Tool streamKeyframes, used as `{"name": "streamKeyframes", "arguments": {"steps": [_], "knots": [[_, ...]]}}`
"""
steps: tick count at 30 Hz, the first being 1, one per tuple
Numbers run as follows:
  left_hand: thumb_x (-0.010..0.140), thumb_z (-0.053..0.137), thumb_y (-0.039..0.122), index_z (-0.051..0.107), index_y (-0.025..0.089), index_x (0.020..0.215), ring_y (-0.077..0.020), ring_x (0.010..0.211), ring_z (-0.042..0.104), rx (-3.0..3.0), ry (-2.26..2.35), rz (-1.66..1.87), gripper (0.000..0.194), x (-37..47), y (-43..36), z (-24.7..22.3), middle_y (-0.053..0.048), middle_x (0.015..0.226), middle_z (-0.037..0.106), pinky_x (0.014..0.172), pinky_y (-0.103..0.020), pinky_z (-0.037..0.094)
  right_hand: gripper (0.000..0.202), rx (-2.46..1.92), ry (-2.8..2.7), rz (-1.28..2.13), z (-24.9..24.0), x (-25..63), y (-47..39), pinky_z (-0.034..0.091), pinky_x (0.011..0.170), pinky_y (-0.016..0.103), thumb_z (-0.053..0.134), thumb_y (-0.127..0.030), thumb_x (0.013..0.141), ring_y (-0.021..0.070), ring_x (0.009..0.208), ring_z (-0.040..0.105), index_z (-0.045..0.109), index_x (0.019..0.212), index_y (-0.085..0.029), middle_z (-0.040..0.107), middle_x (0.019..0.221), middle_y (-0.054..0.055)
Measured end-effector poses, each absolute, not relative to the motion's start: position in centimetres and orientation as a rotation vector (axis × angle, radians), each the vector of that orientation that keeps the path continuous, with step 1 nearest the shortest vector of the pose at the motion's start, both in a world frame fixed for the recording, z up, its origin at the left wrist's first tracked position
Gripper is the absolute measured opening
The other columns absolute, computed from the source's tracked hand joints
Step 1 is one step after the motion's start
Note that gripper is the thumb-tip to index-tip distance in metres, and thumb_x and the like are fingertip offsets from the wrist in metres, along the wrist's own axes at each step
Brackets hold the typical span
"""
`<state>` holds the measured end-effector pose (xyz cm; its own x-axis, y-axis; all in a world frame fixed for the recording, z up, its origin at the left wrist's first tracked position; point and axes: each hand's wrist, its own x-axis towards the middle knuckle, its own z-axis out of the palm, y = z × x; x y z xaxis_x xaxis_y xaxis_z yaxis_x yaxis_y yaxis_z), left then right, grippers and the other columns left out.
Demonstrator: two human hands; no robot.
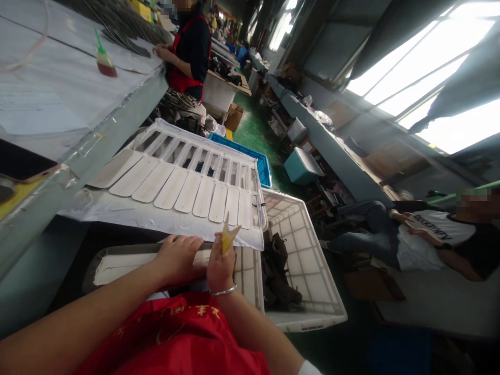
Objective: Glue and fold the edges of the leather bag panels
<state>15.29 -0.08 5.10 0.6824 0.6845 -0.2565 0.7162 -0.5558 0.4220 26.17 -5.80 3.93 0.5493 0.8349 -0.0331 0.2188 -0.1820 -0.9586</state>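
Observation:
My right hand point(221, 265), with a bracelet at its wrist, is closed around a small yellow tool point(228, 240) whose two-pronged tip points up. Close by on its left, my left hand point(178, 259) lies over a dark-edged piece with a pale strip point(125, 266), fingers bent over its far edge. What the fingertips press on is partly hidden. Just beyond both hands, a white-covered rack point(94, 202) carries a row of several pale, flat, rounded strips point(166, 188) side by side, with slots behind them.
A white crate point(312, 250) with dark items stands right of the rack, a blue crate point(262, 162) behind it. A worktable point(113, 117) with a green-tipped bottle point(104, 60) is at left. One person in a red apron point(191, 57) stands beyond; another sits at right.

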Motion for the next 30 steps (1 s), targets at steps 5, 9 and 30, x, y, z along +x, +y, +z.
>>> {"name": "streamKeyframes", "arguments": {"steps": [5,9,30], "knots": [[0.072,0.050,0.051,0.054,0.024,0.114,-0.0314,0.106,0.055,2.394,1.041,-0.133,0.050,15.6,0.1,5.8,-0.011,0.115,0.061,0.091,-0.049,0.036,0.017,-1.677,-0.949,0.741,4.3,26.1,-4.4,0.035,0.057,0.027,0.054,-0.038,0.078,0.0129,0.059,0.043,0.052,0.079,-0.021,0.050,0.064,-0.002],[0.066,0.054,0.058,0.050,0.022,0.122,-0.0325,0.116,0.049,2.392,1.061,-0.126,0.067,15.1,-0.4,5.6,-0.012,0.128,0.055,0.097,-0.052,0.030,0.035,-1.515,-0.657,0.895,4.3,27.3,-4.8,0.025,0.039,0.022,0.041,-0.055,0.081,0.0080,0.039,0.028,0.046,0.084,-0.020,0.030,0.049,-0.010],[0.066,0.052,0.056,0.046,0.019,0.127,-0.0331,0.119,0.046,2.341,1.072,-0.153,0.072,14.9,0.1,5.1,-0.014,0.133,0.049,0.100,-0.056,0.026,0.040,-1.490,-0.412,0.840,2.8,26.2,-5.5,0.023,0.038,0.024,0.038,-0.059,0.082,0.0089,0.038,0.026,0.041,0.096,-0.022,0.028,0.053,-0.009]]}}
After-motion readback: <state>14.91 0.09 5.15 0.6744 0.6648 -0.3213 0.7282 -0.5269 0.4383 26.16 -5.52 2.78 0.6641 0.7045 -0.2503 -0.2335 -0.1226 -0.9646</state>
